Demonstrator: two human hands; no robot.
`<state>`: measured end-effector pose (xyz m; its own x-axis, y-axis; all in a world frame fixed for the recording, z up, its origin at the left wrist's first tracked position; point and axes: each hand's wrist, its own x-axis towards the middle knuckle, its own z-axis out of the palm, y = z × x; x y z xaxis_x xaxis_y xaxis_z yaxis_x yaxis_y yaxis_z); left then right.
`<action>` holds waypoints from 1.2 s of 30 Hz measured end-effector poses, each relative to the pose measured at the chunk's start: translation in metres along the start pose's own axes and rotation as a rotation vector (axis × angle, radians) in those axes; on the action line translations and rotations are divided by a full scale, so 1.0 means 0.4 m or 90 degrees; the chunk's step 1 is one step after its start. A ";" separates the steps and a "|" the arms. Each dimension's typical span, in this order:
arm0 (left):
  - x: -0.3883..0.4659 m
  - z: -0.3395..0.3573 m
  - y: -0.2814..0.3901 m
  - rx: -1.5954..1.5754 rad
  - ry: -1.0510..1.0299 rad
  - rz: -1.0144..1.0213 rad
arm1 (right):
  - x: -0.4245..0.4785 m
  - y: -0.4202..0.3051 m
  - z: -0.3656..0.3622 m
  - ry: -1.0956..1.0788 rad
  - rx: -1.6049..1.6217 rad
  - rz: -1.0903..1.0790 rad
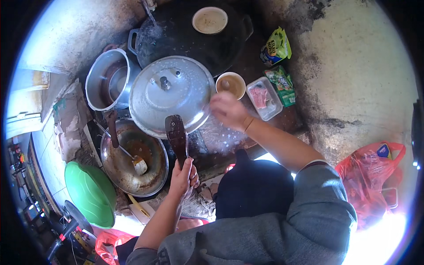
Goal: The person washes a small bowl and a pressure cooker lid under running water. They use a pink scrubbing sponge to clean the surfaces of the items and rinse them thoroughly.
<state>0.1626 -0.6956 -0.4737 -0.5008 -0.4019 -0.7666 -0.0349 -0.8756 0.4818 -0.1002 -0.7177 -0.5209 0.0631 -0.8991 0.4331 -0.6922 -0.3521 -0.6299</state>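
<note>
My left hand grips the brown handle of a metal pressure cooker lid, which is wet with spots of foam or water. Beside the lid's right edge is my right hand, blurred, its fingers bent; whether it holds anything cannot be told. Just above that hand stands a white bowl of brownish liquid with something round in it. The open pressure cooker pot is left of the lid. Below the pot lies a metal wok with brown liquid and a spatula in it.
A large black wok is at the back, with a pale bowl at its far side. On the right are a plastic tub with a pink item, a green packet and a yellow-green pouch. A green basin leans at left.
</note>
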 end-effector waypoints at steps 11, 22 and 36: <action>0.010 -0.009 -0.038 -0.017 -0.005 0.003 | 0.040 0.023 0.045 0.130 0.005 0.205; 0.000 -0.067 -0.063 0.054 -0.029 -0.051 | 0.091 -0.064 0.125 -0.010 0.045 0.046; 0.090 -0.116 -0.037 0.094 0.042 0.065 | 0.187 0.048 0.087 0.030 0.105 0.230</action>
<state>0.1851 -0.7097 -0.5281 -0.4512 -0.5078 -0.7339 -0.1155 -0.7822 0.6123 -0.0836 -0.8009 -0.5231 -0.1989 -0.9611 0.1915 -0.5392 -0.0559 -0.8403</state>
